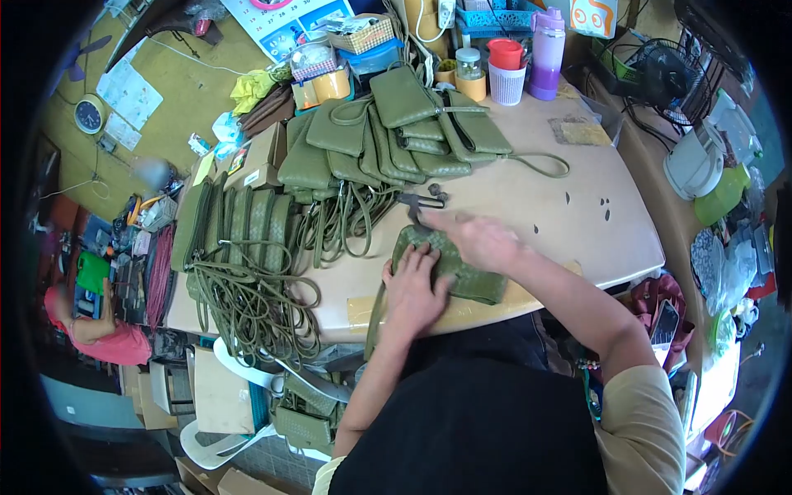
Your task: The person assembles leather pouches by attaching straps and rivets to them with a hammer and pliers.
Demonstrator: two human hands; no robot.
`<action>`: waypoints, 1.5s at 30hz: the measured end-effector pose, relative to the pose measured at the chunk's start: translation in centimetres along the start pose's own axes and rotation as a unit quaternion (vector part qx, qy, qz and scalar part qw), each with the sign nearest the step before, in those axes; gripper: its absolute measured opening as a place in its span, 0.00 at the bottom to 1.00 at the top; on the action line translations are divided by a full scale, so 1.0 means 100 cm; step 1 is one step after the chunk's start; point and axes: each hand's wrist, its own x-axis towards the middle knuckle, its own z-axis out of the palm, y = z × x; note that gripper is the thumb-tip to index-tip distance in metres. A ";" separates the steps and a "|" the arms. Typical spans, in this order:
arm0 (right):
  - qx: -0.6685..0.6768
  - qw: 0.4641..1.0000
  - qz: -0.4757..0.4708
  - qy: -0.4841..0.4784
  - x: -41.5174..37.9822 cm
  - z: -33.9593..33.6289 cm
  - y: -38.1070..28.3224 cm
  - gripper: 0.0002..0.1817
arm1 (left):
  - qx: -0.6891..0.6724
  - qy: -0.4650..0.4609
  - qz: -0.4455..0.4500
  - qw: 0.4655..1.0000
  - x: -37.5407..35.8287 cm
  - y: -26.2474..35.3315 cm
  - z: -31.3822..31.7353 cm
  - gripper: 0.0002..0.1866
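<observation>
I have a green pouch [481, 285] lying flat at the near edge of the worktop [594, 239], right in front of my body. My left hand [417, 289] rests on its left part, palm down, the fingers slightly spread; that grip is open, laid over the pouch rather than closed round it. A green strap [375, 322] hangs over the worktop's edge beside my left wrist.

My right hand [481, 241] is over the pouch's upper side and blurred, its fingertips reaching to a black tool [416, 203] at the pouch's upper left corner. I cannot tell whether this grip is closed on the tool or only touching it.

Beyond my hands lies a heap of green pouches [342, 136], overlapping one another, with a thin loop of strap stretching out to the right of it. To the left, more pouches stand in a packed row [256, 219], and a tangle of straps [256, 301] spills from them over the near edge. A purple bottle [547, 58] stands at the back, just beside a white cup with a red top [506, 73]. Small dark pieces [606, 208] lie scattered on the right side.
</observation>
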 end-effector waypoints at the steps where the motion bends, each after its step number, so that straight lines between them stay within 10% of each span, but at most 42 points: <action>1: 0.028 0.999 0.012 -0.014 -0.001 0.004 -0.003 0.32 | -0.073 0.050 -0.026 0.996 0.004 -0.016 0.001 0.34; 6: 0.196 0.976 -0.014 0.096 -0.016 -0.031 0.007 0.29 | -0.078 0.024 -0.206 0.975 -0.002 -0.066 -0.020 0.21; 8: 0.270 0.947 -0.027 0.175 -0.032 -0.042 0.012 0.28 | -0.341 -0.028 -0.221 0.913 -0.002 -0.074 -0.026 0.13; 12: 0.334 0.897 0.003 0.290 -0.071 -0.071 0.016 0.30 | -0.358 0.368 -0.077 0.855 0.001 -0.031 -0.102 0.10; 14: 0.402 0.870 0.054 0.280 -0.085 -0.074 0.022 0.30 | -0.171 0.390 0.035 0.904 -0.008 -0.006 -0.131 0.12; 19: 0.373 0.884 0.103 0.262 -0.109 -0.053 0.043 0.31 | -0.223 0.104 0.317 0.916 -0.022 0.021 -0.040 0.07; 21: 0.358 0.895 0.102 0.248 -0.117 -0.033 0.053 0.31 | -0.176 -0.114 0.304 0.929 -0.046 0.019 0.004 0.25; 28: 0.246 0.949 0.038 0.191 -0.116 -0.012 0.040 0.32 | 0.017 -0.027 -0.133 0.991 -0.057 0.001 -0.041 0.37; 32: 0.276 0.943 0.008 0.184 -0.085 -0.017 0.022 0.33 | -0.246 0.074 0.004 0.966 -0.030 0.007 -0.014 0.30; 36: 0.238 0.943 -0.034 0.232 -0.064 -0.017 0.014 0.33 | 0.014 0.010 0.063 0.998 -0.005 0.044 -0.014 0.24; 45: 0.111 0.979 0.003 0.173 -0.074 -0.006 0.029 0.32 | -0.026 -0.104 0.123 0.987 -0.028 0.042 -0.005 0.28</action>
